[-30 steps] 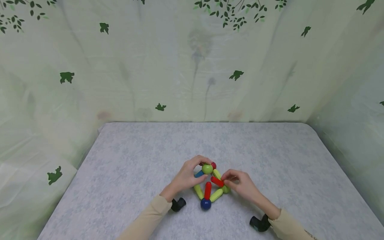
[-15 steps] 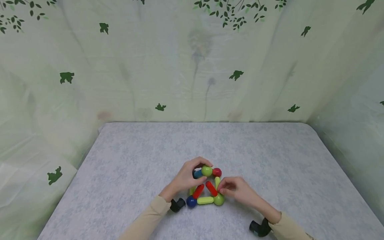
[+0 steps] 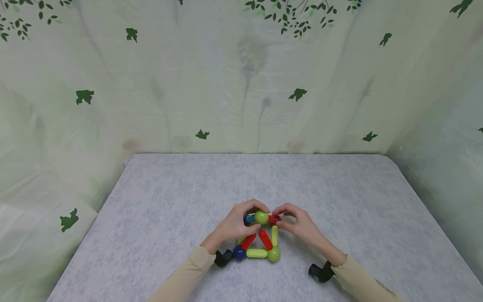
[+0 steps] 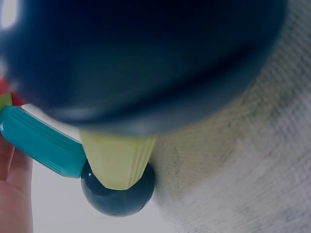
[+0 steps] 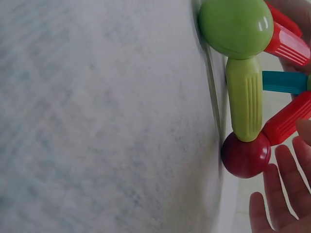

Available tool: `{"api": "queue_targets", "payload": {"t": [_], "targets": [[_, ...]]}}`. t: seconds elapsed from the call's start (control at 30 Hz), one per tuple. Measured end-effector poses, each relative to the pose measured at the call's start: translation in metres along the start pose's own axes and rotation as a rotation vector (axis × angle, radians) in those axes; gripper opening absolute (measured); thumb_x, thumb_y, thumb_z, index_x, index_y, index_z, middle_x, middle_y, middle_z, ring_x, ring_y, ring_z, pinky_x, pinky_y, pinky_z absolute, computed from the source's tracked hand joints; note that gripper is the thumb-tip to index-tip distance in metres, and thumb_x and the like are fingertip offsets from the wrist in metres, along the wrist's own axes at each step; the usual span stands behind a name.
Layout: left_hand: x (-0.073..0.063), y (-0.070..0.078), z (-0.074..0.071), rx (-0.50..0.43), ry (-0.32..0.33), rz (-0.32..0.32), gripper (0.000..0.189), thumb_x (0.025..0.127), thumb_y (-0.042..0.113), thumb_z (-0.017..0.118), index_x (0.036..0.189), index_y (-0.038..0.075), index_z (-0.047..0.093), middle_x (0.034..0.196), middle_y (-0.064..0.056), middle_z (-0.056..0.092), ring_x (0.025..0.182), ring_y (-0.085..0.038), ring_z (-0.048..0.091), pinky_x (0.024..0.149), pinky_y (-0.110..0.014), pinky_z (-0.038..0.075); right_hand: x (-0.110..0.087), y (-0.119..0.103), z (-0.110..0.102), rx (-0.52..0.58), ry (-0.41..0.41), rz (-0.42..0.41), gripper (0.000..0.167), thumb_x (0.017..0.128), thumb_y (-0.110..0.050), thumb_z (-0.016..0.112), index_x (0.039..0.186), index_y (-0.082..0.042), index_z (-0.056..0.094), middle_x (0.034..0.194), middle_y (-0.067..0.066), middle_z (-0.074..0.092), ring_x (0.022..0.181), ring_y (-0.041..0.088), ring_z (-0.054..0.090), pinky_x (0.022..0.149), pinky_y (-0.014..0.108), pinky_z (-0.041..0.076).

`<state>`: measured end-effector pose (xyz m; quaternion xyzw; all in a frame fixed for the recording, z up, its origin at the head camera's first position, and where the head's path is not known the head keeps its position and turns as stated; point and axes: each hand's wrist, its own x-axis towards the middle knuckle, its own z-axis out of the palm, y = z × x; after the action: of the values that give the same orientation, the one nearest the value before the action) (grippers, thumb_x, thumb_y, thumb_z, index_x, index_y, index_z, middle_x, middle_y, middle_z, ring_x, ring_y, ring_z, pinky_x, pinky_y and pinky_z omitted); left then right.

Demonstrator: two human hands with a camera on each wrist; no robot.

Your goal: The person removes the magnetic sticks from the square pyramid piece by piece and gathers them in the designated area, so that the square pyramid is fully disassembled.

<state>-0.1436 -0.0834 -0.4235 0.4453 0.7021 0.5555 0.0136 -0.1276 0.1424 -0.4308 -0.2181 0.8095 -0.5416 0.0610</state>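
My left hand (image 3: 235, 220) grips the raised green ball (image 3: 261, 217) of a magnetic rod-and-ball frame, fingertips beyond it and thumb on the near side. A blue-teal rod (image 4: 43, 141) runs from that ball back into the palm. With thumb and forefinger, my right hand (image 3: 302, 222) pinches the red rod (image 5: 290, 116) where it meets the red ball (image 5: 246, 154). A yellow-green rod (image 5: 245, 97) links this ball to the lower green ball (image 5: 236, 25). Two more red rods (image 3: 266, 240) slant up from the near corners. A dark blue ball (image 3: 239, 253) marks the near left corner.
A pale grey-blue cloth covers the table (image 3: 181, 184). Behind it hangs a pale curtain (image 3: 211, 75) printed with leaves and birds. Black wrist cameras (image 3: 321, 272) sit below both forearms, close over the cloth.
The frame has swung round so its near yellow-green rod lies crosswise. My right hand has left the red rod at the near right corner and moved up to the red ball's rod.
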Motion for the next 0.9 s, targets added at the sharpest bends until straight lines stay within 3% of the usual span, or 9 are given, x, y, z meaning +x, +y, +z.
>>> {"api": "queue_targets", "payload": {"t": [0.3,0.6,0.9], "targets": [[0.001,0.001,0.000,-0.022,-0.011,-0.016,0.037,0.076,-0.022,0.061,0.111,-0.010,0.054,0.107,-0.027,0.058,0.100,-0.026,0.059,0.092,-0.044,0.048,0.007,0.006,0.003,0.047,-0.074,0.008,0.023,0.088,0.000,0.066,0.110,0.000,0.062,0.108,0.011,0.064,0.111,0.036,0.055,0.101,0.058,0.033],[0.000,0.001,0.001,0.040,0.008,0.022,0.037,0.075,-0.020,0.064,0.109,-0.007,0.056,0.104,-0.020,0.060,0.097,-0.026,0.060,0.088,-0.040,0.050,0.012,0.037,0.008,-0.051,-0.067,-0.032,0.020,0.087,-0.013,0.070,0.106,-0.010,0.064,0.103,-0.001,0.065,0.103,0.022,0.059,0.096,0.047,0.043],[0.000,0.003,0.005,0.049,0.039,0.045,0.037,0.075,-0.020,0.066,0.108,-0.005,0.056,0.104,-0.018,0.060,0.095,-0.028,0.061,0.084,-0.041,0.052,0.010,0.041,0.007,-0.068,-0.066,-0.039,0.019,0.085,-0.012,0.073,0.100,-0.009,0.062,0.099,0.000,0.064,0.096,0.019,0.060,0.089,0.044,0.048]]}}
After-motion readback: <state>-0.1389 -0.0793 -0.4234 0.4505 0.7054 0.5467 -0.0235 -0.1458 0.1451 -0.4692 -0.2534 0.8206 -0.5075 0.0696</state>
